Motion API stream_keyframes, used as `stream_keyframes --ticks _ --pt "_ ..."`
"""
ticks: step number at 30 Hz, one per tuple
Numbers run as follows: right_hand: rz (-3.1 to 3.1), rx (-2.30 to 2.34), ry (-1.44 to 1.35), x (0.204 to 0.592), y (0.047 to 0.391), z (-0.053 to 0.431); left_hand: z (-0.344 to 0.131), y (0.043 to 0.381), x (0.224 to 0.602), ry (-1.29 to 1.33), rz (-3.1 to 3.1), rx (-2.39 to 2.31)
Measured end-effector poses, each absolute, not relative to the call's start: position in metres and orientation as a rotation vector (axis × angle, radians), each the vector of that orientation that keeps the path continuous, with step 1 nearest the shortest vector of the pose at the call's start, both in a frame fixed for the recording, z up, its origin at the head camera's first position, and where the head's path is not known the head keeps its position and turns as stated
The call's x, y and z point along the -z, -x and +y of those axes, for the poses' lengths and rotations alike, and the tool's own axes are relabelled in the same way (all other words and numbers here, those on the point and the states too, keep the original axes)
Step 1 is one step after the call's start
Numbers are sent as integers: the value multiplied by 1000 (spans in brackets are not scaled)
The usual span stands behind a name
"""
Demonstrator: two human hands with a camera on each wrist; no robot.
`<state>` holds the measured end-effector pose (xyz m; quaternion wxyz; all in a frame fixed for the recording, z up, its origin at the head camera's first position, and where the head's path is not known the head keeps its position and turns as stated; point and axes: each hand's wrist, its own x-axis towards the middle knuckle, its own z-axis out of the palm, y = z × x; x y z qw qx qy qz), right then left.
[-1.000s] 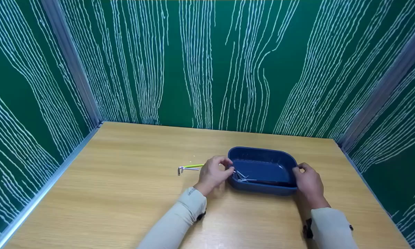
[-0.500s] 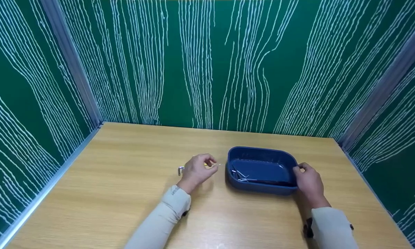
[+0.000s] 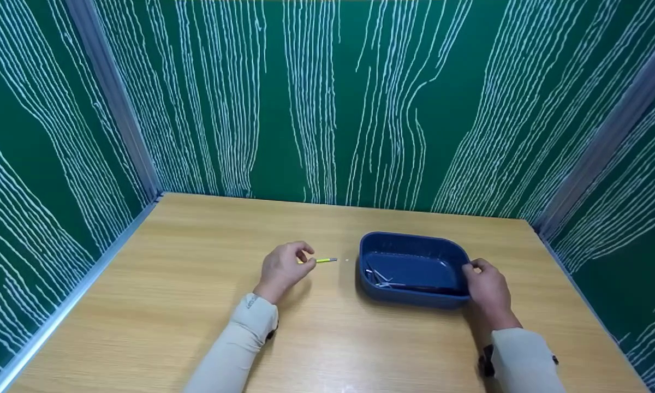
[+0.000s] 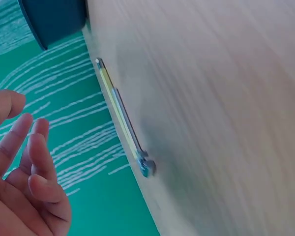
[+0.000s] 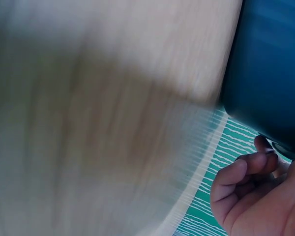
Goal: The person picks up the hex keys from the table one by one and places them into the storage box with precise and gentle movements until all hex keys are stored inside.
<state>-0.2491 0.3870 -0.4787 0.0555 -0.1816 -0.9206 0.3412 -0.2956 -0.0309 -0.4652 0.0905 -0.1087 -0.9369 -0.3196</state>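
My left hand (image 3: 284, 268), its fingers loosely curved with nothing between them, is over the table beside a yellow-green hex key (image 3: 325, 260). In the left wrist view this hand (image 4: 32, 187) is apart from the yellow hex key (image 4: 113, 98) and a silver hex key (image 4: 125, 118), which lie side by side on the table. In the head view my hand hides their bent ends. My right hand (image 3: 488, 286) pinches the right rim of a dark blue plastic bin (image 3: 415, 299). Several thin silver hex keys (image 3: 381, 277) lie in the bin's left front corner.
A long dark piece (image 3: 426, 288) lies along the bin's front inner wall. Small pale specks (image 3: 347, 260) lie on the wooden table (image 3: 207, 305) left of the bin. Green walls (image 3: 305, 109) with white wavy lines stand behind the table and at both sides.
My left hand has moved left from the bin's left rim to over the hex keys on the table. My right hand and the bin have stayed in place.
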Motion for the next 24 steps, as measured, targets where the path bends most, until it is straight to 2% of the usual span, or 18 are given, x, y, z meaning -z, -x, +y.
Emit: stream_keyframes --ticks 10,24 --pt "-2798 -1066 574 480 248 385 -44 295 471 222 -2856 710" --pt "-2783 -1145 575 478 248 386 -53 299 478 237 -2933 691"
